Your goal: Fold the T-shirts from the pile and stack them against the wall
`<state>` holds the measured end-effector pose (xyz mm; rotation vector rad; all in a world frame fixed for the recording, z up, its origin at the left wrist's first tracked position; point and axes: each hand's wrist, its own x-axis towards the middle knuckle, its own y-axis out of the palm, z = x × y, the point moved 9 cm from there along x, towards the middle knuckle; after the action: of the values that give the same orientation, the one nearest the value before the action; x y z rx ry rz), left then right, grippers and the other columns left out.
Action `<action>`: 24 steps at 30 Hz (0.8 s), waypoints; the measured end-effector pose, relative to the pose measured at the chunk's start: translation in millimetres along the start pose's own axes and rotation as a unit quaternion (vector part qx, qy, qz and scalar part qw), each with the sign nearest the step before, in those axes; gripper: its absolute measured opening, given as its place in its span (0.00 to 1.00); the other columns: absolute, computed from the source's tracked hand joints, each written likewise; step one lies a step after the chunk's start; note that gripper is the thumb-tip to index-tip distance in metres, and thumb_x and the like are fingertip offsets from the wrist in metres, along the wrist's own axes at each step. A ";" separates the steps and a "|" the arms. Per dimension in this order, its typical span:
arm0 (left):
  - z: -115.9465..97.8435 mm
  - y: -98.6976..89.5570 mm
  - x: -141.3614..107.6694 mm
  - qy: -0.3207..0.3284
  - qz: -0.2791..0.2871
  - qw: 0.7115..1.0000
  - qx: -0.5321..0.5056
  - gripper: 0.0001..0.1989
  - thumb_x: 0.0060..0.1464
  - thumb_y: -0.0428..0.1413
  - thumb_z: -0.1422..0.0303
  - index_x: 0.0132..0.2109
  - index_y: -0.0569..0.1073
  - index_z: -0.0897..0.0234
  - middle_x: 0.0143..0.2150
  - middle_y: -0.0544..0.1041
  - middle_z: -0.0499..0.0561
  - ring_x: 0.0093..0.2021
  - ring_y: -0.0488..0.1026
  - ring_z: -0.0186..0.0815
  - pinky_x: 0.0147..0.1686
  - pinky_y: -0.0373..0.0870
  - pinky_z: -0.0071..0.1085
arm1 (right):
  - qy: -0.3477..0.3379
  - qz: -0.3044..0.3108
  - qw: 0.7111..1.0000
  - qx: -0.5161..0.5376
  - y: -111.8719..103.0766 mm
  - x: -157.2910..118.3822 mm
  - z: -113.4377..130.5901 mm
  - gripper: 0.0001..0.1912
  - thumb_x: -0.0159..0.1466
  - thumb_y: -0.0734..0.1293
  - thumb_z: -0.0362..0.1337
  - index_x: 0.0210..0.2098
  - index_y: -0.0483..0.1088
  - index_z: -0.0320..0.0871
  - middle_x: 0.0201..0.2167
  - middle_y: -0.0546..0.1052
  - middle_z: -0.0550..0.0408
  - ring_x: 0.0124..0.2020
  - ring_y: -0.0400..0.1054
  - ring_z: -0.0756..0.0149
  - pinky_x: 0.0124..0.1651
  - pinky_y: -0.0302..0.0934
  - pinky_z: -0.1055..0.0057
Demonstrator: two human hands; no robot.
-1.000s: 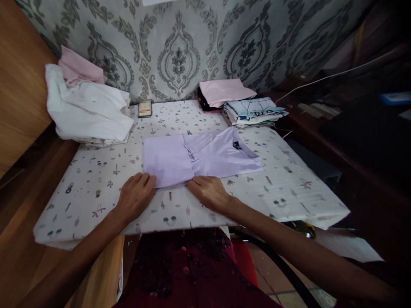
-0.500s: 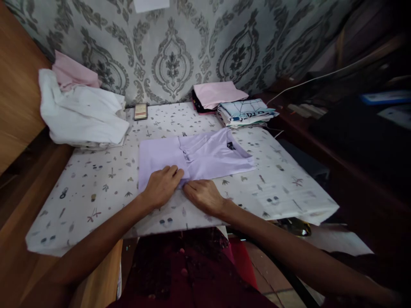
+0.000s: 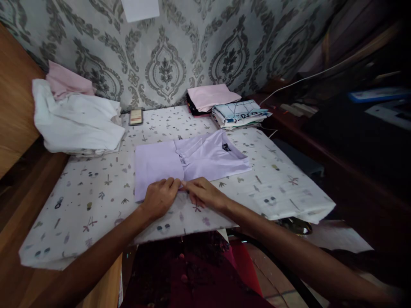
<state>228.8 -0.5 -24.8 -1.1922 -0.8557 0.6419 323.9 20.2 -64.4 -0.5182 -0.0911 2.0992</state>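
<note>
A lavender shirt point(image 3: 159, 164) lies partly folded on the printed cloth of the table point(image 3: 105, 222). Its collar, with a dark label, points right, and a folded panel covers its left half. My left hand point(image 3: 161, 197) is closed on the near edge of that panel, knuckles up. Beside it, my right hand point(image 3: 204, 193) pinches the same near edge with thumb and forefinger, the other fingers curled below. The two hands almost touch, and the cloth between their fingertips is mostly hidden.
White garments point(image 3: 80, 122) and a pink cloth point(image 3: 69, 80) are heaped at the back left. A small box point(image 3: 136, 116) stands near the wall. Folded clothes point(image 3: 240, 114) and a pink folded garment point(image 3: 213, 96) are stacked at the back right. A white cable point(image 3: 298, 81) runs across the right side.
My right hand has turned from a fist, knuckles up, to a pinch at the shirt's near edge. My left hand has shifted slightly closer to it. The view has tilted a little.
</note>
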 end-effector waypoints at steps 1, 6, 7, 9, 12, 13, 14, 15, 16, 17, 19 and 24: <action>0.2 -0.6 -0.3 0.000 -0.009 1.000 0.000 0.06 0.64 0.49 0.74 0.42 0.71 0.62 0.34 0.77 0.51 0.33 0.76 0.39 0.27 0.65 0.31 | 0.057 0.024 0.995 0.082 2.8 1.4 -6.7 0.25 0.71 0.57 0.52 0.27 0.68 0.41 0.15 0.69 0.58 0.13 0.55 0.75 0.17 0.46 0.76; 9.6 -11.0 -2.8 -0.019 -0.066 0.996 -0.053 0.05 0.61 0.51 0.73 0.38 0.69 0.62 0.31 0.76 0.50 0.30 0.73 0.37 0.26 0.61 0.29 | 0.192 0.060 0.924 0.325 9.6 8.3 -10.6 0.25 0.74 0.51 0.51 0.27 0.61 0.43 0.16 0.72 0.57 0.10 0.54 0.78 0.11 0.37 0.82; 13.5 -13.9 -3.8 -0.030 -0.081 0.994 -0.073 0.04 0.61 0.51 0.73 0.37 0.69 0.62 0.30 0.75 0.49 0.29 0.73 0.35 0.27 0.61 0.29 | 0.197 0.068 0.916 0.344 10.3 10.1 -7.6 0.25 0.75 0.50 0.50 0.28 0.61 0.42 0.18 0.73 0.56 0.10 0.56 0.79 0.10 0.37 0.83; 23.2 -17.8 -6.2 -0.062 -0.106 0.986 -0.116 0.04 0.61 0.51 0.71 0.35 0.67 0.61 0.28 0.74 0.46 0.27 0.70 0.33 0.27 0.60 0.28 | 0.197 0.075 0.911 0.354 9.6 14.0 -1.7 0.22 0.75 0.52 0.45 0.30 0.63 0.41 0.20 0.76 0.54 0.12 0.62 0.78 0.10 0.40 0.85; 35.9 -18.1 -9.0 -0.108 -0.123 0.973 -0.163 0.08 0.61 0.51 0.69 0.32 0.64 0.60 0.25 0.70 0.42 0.24 0.65 0.30 0.27 0.58 0.27 | 0.184 0.067 0.919 0.341 5.3 21.8 5.4 0.15 0.74 0.56 0.36 0.33 0.67 0.39 0.22 0.78 0.54 0.15 0.69 0.74 0.13 0.55 0.84; 37.6 -17.8 -9.4 -0.114 -0.126 0.970 -0.172 0.08 0.61 0.51 0.68 0.32 0.64 0.60 0.24 0.70 0.42 0.23 0.64 0.29 0.27 0.57 0.27 | 0.177 0.061 0.923 0.337 3.6 25.0 7.3 0.13 0.73 0.57 0.33 0.33 0.67 0.38 0.23 0.79 0.53 0.16 0.70 0.74 0.15 0.59 0.84; 38.0 -17.7 -9.5 -0.114 -0.129 0.969 -0.178 0.09 0.61 0.51 0.68 0.31 0.63 0.60 0.24 0.69 0.42 0.23 0.64 0.29 0.27 0.57 0.26 | 0.170 0.054 0.926 0.334 1.8 28.6 8.8 0.12 0.72 0.58 0.31 0.33 0.68 0.37 0.23 0.79 0.53 0.16 0.70 0.73 0.16 0.61 0.83; 37.1 -18.1 -9.4 -0.108 -0.133 0.968 -0.181 0.09 0.61 0.51 0.67 0.31 0.63 0.60 0.24 0.69 0.42 0.23 0.64 0.29 0.27 0.57 0.26 | 0.165 0.043 0.928 0.330 -0.2 32.3 9.6 0.10 0.71 0.59 0.30 0.33 0.68 0.37 0.22 0.78 0.54 0.16 0.70 0.73 0.17 0.62 0.83; 35.3 -19.0 -9.2 -0.098 -0.139 0.969 -0.181 0.09 0.62 0.50 0.67 0.32 0.64 0.60 0.24 0.69 0.42 0.24 0.64 0.29 0.27 0.56 0.27 | 0.162 0.032 0.932 0.323 -2.2 35.8 9.9 0.09 0.69 0.61 0.28 0.32 0.69 0.36 0.20 0.77 0.55 0.15 0.70 0.74 0.17 0.63 0.84; 32.9 -20.3 -9.1 -0.086 -0.146 0.969 -0.178 0.09 0.62 0.50 0.67 0.32 0.64 0.60 0.25 0.69 0.42 0.24 0.64 0.29 0.27 0.56 0.27 | 0.162 0.023 0.936 0.313 -3.7 39.1 9.8 0.07 0.67 0.63 0.27 0.32 0.69 0.36 0.19 0.76 0.56 0.15 0.69 0.74 0.17 0.63 0.84; 27.8 -23.4 -9.0 -0.062 -0.160 0.971 -0.166 0.09 0.63 0.50 0.68 0.32 0.64 0.61 0.25 0.70 0.43 0.24 0.64 0.30 0.27 0.56 0.27 | 0.162 0.012 0.946 0.282 -5.1 44.6 10.2 0.05 0.63 0.65 0.24 0.32 0.69 0.36 0.16 0.74 0.59 0.15 0.69 0.74 0.17 0.62 0.85; 16.5 -32.9 -10.0 -0.008 -0.191 0.975 -0.112 0.08 0.64 0.49 0.71 0.34 0.66 0.61 0.27 0.72 0.46 0.28 0.68 0.32 0.29 0.59 0.28 | 0.100 -0.005 0.976 0.191 -5.0 57.6 22.6 0.08 0.58 0.64 0.21 0.32 0.69 0.39 0.14 0.73 0.61 0.14 0.68 0.72 0.15 0.60 0.83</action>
<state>209.2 -8.7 6.9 -1.1794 -1.1566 0.2457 291.8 73.2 -61.5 -0.4871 0.4183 1.9769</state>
